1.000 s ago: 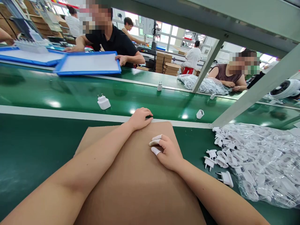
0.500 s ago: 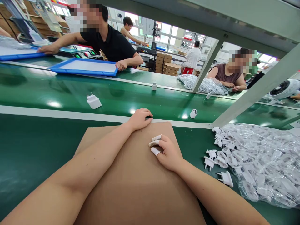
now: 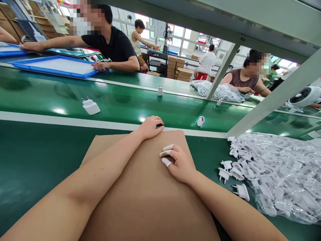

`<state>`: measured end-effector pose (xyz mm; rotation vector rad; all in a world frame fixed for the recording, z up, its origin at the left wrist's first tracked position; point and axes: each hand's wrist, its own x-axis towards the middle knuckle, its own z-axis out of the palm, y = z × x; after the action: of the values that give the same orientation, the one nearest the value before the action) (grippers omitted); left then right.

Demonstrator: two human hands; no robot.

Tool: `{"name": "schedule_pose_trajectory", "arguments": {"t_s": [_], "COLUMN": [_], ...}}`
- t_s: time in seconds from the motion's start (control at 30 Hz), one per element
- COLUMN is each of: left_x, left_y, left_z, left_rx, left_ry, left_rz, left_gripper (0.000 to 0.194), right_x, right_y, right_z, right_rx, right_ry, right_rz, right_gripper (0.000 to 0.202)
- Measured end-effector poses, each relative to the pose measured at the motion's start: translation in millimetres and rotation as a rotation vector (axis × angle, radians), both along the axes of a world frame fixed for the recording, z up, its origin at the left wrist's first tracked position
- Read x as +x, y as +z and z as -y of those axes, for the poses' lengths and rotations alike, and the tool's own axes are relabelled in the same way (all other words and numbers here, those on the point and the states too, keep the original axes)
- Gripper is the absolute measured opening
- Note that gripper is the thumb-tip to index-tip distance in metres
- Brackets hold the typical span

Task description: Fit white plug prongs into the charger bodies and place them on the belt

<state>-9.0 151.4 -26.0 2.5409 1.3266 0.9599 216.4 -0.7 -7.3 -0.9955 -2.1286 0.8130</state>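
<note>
A brown cardboard sheet (image 3: 147, 190) lies in front of me under both forearms. My left hand (image 3: 151, 127) rests at its far edge, by the pale strip along the belt, fingers loosely curved and holding nothing. On the cardboard, further right, lies my right hand (image 3: 177, 162), its thumb and fingers apart, with white covers on several fingertips. Beyond the strip, white chargers stand or lie on the green belt: a larger one (image 3: 91, 106) at the left, an upright one (image 3: 159, 90) in the middle and another (image 3: 200, 121) at the right.
A clear plastic bag (image 3: 283, 174) of white plug parts lies at the right, with loose plug parts (image 3: 241, 191) beside it. A slanted metal post (image 3: 271, 97) rises there. Across the belt, a person in black (image 3: 120, 48) touches a blue-rimmed tray (image 3: 55, 65).
The chargers on the belt have shifted left. The person in black has slid the blue-rimmed tray to the left. My hands have stayed where they were.
</note>
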Motion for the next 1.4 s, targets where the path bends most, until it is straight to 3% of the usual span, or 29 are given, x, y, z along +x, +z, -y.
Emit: {"name": "schedule_pose_trajectory", "arguments": {"t_s": [1.4], "left_x": [-0.5], "left_y": [1.1], "left_z": [1.2], "left_rx": [-0.076], "left_ry": [0.035], "left_rz": [0.008], "left_gripper": [0.031], "right_x": [-0.7], "right_y": [3.7], "right_z": [0.5], "right_rx": [0.013], "right_ry": [0.008], "right_rz": [0.01], "right_gripper": [0.022]}}
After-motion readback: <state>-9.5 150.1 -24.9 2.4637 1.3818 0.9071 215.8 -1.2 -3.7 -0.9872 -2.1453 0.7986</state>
